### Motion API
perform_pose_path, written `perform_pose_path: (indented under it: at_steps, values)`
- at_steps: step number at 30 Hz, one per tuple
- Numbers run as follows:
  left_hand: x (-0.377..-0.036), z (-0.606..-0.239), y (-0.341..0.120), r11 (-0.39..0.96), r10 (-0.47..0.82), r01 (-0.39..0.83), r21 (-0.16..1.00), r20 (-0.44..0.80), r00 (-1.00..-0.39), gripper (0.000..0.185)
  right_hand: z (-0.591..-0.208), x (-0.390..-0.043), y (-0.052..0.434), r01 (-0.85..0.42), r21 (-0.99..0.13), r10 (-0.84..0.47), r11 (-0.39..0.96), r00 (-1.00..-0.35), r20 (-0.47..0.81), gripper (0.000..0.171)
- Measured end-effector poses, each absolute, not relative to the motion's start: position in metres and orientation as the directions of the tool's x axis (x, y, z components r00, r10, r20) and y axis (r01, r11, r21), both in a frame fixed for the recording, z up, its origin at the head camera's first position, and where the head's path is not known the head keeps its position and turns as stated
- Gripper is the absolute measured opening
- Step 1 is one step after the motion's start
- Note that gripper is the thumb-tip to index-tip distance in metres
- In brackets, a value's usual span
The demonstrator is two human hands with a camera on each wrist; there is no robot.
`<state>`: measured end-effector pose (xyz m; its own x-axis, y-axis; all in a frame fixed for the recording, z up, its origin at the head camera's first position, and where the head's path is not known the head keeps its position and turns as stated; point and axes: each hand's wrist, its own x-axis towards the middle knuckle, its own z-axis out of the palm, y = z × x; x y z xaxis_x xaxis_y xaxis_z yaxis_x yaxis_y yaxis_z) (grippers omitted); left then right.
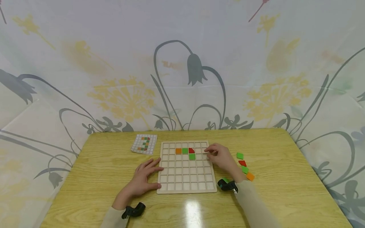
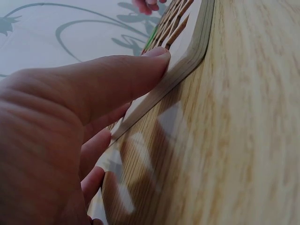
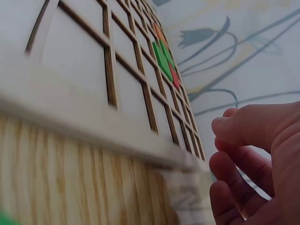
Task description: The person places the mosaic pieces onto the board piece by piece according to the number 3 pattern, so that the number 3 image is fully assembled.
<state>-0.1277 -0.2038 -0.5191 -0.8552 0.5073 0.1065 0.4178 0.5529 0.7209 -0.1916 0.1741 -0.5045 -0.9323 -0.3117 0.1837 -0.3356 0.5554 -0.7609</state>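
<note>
A square wooden grid board lies on the table. Set in its upper cells are an orange tile, a green tile and a red rounded tile, with another green tile below the red one. My left hand rests along the board's left edge, fingers spread; in the left wrist view its thumb touches the rim. At the upper right edge hovers my right hand, fingers loosely bent. Nothing shows between thumb and fingers of that hand in the right wrist view.
Right of the board lie loose tiles: green, red, a second green and orange. One more green tile is partly hidden by the right wrist. A printed pattern card lies at the board's upper left.
</note>
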Motion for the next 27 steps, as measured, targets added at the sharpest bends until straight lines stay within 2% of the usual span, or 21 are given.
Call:
perform_pose_path:
  at_steps: [9, 21, 27]
  values:
    - [-0.128, -0.519, -0.203, 0.542, 0.509, 0.448, 0.711, 0.147, -0.848, 0.054, -0.499, -0.180, 0.209, -0.356, -0.701, -0.284, 0.618, -0.933, 0.223, 0.014]
    - [-0.127, -0.517, -0.202, 0.553, 0.508, 0.430, 0.714, 0.121, -0.853, 0.054, -0.494, -0.149, 0.263, -0.383, -0.579, -0.259, 0.719, -0.922, 0.287, 0.015]
    - [-0.127, -0.516, -0.202, 0.554, 0.508, 0.427, 0.714, 0.117, -0.854, 0.054, -0.498, -0.129, 0.283, -0.356, -0.561, -0.221, 0.747, -0.930, 0.295, 0.018]
